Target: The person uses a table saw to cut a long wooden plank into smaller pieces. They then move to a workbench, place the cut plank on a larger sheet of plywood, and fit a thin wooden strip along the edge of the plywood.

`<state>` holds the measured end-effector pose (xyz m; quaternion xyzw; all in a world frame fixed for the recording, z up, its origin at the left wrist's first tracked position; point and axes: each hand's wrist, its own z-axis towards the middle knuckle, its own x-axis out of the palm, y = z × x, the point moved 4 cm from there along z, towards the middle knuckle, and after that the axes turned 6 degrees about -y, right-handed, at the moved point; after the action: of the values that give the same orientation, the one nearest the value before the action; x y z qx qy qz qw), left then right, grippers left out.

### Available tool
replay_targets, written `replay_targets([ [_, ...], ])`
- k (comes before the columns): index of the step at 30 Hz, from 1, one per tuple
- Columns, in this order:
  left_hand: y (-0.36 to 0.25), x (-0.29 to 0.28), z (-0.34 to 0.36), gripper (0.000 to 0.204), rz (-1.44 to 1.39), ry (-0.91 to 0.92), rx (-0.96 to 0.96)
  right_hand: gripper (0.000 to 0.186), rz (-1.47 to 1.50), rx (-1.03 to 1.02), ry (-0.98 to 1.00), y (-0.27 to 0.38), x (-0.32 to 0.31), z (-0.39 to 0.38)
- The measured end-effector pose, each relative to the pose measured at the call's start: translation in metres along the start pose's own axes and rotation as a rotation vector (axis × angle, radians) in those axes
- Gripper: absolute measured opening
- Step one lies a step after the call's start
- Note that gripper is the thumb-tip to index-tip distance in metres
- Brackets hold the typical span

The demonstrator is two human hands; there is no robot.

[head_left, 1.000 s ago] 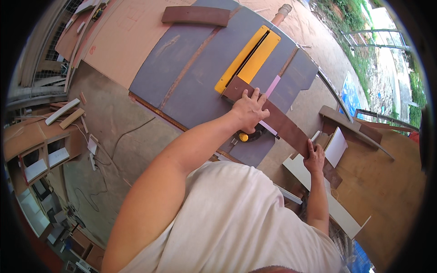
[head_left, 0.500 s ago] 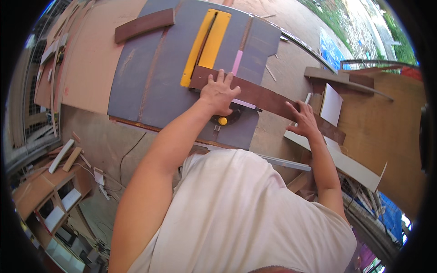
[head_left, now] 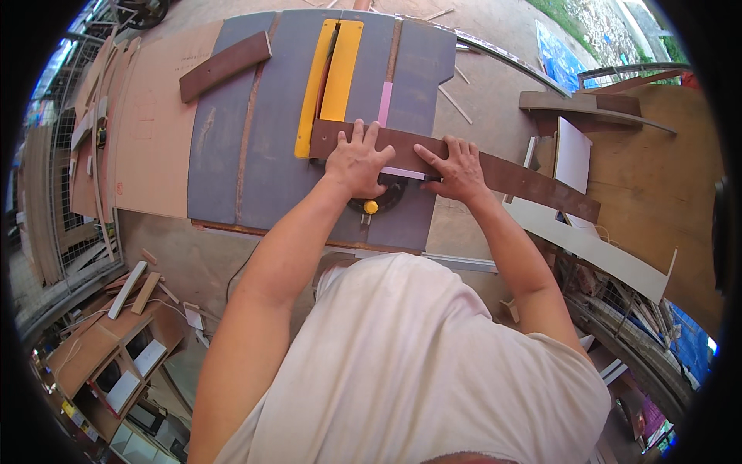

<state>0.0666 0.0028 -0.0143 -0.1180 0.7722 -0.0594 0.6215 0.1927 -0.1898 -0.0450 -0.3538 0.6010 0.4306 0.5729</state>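
A long brown wooden board (head_left: pixel 533 184) lies across the grey table saw (head_left: pixel 290 93). Its left end meets the near end of the yellow throat plate (head_left: pixel 345 69), where a dark saw blade (head_left: pixel 328 69) stands in the slot. My left hand (head_left: pixel 355 164) grips the board close to that end, fingers spread over its top, thumb at the mitre gauge. The mitre gauge (head_left: pixel 393 193), black with a yellow knob, sits behind the board's near edge. My right hand (head_left: pixel 457 168) holds the board farther right, thumb and fingers across its top.
A shorter brown board (head_left: pixel 226 66) lies at the table's far left, partly on a tan sheet (head_left: pixel 151 131). To the right stand a wooden panel (head_left: pixel 657 162) and a pale strip (head_left: pixel 595 243). Wood pieces and a cabinet (head_left: pixel 116 340) are at lower left.
My right hand has slid left along the board, closer to my left hand. The view has shifted slightly; the board's left end stays by the throat plate.
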Motion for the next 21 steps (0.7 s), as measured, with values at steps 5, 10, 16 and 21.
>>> replay_targets([
  [5,-0.002,0.000,0.000,0.075,0.019,0.000,-0.012,0.094,-0.032,-0.005,-0.035,0.000,-0.002,0.001],
  [10,-0.002,0.000,-0.002,0.074,0.002,0.032,-0.007,0.103,0.024,0.003,0.067,-0.003,-0.002,0.000],
  [16,0.002,0.001,-0.001,0.071,0.014,0.024,0.000,0.129,0.020,0.099,0.252,-0.078,-0.028,-0.053],
  [21,0.003,0.002,-0.002,0.067,-0.025,0.006,-0.008,0.131,-0.173,0.287,0.323,-0.173,-0.040,-0.150],
])
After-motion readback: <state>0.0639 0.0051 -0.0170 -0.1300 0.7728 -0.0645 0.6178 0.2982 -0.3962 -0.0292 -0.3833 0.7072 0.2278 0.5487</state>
